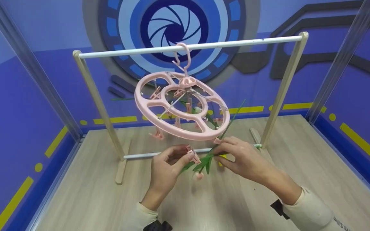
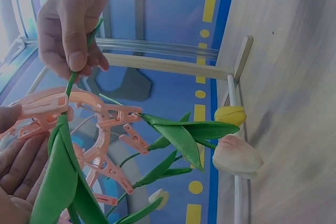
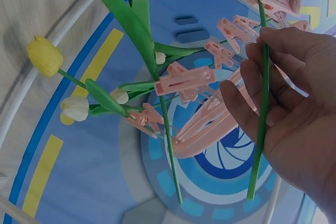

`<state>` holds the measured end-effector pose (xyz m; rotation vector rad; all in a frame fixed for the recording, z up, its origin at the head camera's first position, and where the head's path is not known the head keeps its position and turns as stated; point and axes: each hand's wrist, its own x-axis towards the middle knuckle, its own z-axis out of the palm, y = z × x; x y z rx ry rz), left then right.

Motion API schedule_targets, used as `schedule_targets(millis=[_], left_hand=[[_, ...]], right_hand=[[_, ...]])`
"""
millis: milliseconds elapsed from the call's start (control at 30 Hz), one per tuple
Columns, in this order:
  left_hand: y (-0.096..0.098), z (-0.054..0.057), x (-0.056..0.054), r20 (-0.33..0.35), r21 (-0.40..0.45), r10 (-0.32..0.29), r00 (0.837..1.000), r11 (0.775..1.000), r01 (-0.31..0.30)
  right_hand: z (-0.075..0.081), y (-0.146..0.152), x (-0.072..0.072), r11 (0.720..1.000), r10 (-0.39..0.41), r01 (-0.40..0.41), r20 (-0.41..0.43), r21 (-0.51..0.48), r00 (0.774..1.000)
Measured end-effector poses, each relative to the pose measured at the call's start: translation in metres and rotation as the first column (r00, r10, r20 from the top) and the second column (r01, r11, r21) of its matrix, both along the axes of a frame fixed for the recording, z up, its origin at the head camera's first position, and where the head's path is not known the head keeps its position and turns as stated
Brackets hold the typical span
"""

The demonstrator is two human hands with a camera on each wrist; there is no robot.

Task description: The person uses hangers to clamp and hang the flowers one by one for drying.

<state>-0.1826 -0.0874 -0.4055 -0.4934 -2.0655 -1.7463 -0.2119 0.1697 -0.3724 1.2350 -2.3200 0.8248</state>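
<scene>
My left hand (image 1: 167, 170) pinches a pink clothespin (image 1: 193, 154) below the front rim of a round pink hanger (image 1: 175, 128). In the left wrist view the clothespin's jaws lie across the green stem of an artificial flower, just above its broad leaves (image 2: 58, 177). My right hand (image 1: 246, 158) pinches that stem (image 3: 262, 103) between thumb and fingers, on the far side of the clothespin from the leaves. The held flower's bloom cannot be told apart clearly. Other artificial tulips hang head-down from the hanger's clothespins, among them a pinkish-white tulip (image 2: 237, 156) and a yellow tulip (image 3: 44, 56).
The hanger hooks over a white bar (image 1: 124, 52) of a wooden-legged stand (image 1: 96, 93) and tilts toward the right front. A lower white rod (image 1: 140, 156) joins the legs. Further pink clothespins (image 1: 157, 134) dangle from the hanger. Blue patterned panels (image 1: 21, 106) enclose the wooden tabletop (image 1: 101, 199).
</scene>
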Motion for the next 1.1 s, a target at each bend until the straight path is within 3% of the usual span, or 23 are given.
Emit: schedule_targets(millis=[100,333,600,833,1100], left_hand=[[-0.004,0.001,0.001,0.014,-0.017,0.005,1.000,1.000,-0.005],[-0.013,0.002,0.000,0.013,-0.060,0.038,0.999,0.997,-0.037],[-0.019,0.001,-0.002,0.031,-0.065,0.054,0.998,0.997,-0.052],[-0.024,0.000,-0.005,-0.035,-0.079,0.047,0.998,0.996,-0.050],[-0.032,-0.002,-0.007,-0.036,-0.100,0.048,0.998,0.994,-0.052]], right_hand=[[0.002,0.006,-0.001,0.999,-0.041,0.040,0.035,0.022,0.999],[0.007,0.028,-0.003,0.991,-0.129,0.128,0.024,0.026,0.991],[0.010,0.053,-0.008,0.987,-0.160,0.160,0.011,-0.029,0.987],[0.009,0.069,-0.013,0.974,-0.218,0.218,0.000,-0.060,0.976],[-0.003,0.091,-0.022,0.956,-0.286,0.292,0.101,-0.039,0.953]])
